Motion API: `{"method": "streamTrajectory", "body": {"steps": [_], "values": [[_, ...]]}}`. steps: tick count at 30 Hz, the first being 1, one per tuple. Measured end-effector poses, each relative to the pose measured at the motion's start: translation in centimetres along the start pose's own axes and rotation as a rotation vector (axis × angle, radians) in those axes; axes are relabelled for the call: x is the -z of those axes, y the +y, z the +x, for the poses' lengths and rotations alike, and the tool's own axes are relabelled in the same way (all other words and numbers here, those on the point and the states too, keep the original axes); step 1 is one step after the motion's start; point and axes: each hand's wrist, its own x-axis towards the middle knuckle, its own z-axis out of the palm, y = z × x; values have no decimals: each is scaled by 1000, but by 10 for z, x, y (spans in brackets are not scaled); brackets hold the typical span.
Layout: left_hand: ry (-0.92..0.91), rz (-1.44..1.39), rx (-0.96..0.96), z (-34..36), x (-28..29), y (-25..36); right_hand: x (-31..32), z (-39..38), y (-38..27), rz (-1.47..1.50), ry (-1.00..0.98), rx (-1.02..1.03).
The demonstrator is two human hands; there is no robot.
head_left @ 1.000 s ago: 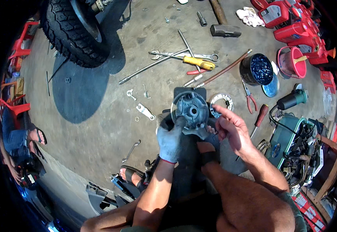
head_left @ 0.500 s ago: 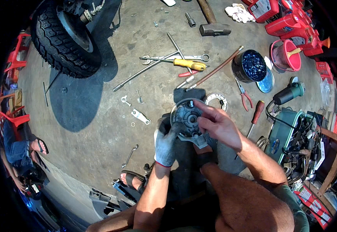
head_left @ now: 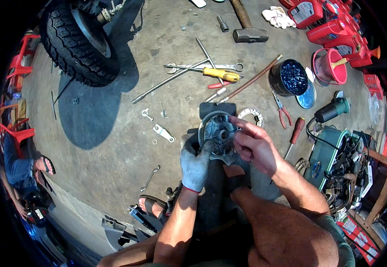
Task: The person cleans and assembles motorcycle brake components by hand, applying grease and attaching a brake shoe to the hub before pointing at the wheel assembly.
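Observation:
My left hand (head_left: 194,162), in a grey-white work glove with a red cuff edge, grips a round metal brake backing plate (head_left: 215,133) by its left side, thumb over the inner face. The plate is tilted toward me, with a raised hub hole at its centre. At its right side is my bare right hand (head_left: 258,147). Its index finger stretches to the plate's upper right and the thumb is apart from it; the other fingers are curled and partly hidden. Just behind the plate, curved brake shoes (head_left: 258,116) lie on the floor.
Beyond lie a yellow-handled screwdriver (head_left: 220,74), a T-handle wrench (head_left: 158,86) and a sledgehammer (head_left: 250,35). An open tin of blue grease (head_left: 292,76), pliers (head_left: 283,111) and an angle grinder (head_left: 332,109) are right. A tyre (head_left: 75,49) stands far left; a person's foot (head_left: 45,164) is left.
The plate has turned slightly and shifted a little right with my left hand. My right index finger has moved from the plate's top post toward its upper right edge.

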Motion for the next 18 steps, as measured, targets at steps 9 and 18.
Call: {"method": "streamTrajectory", "body": {"steps": [9, 18], "values": [[-2, 435, -23, -3, -6, 50, 18, 20, -7, -879, 43, 346], [-94, 457, -48, 12, -7, 39, 19, 9, -22, -1859, -123, 583]]}}
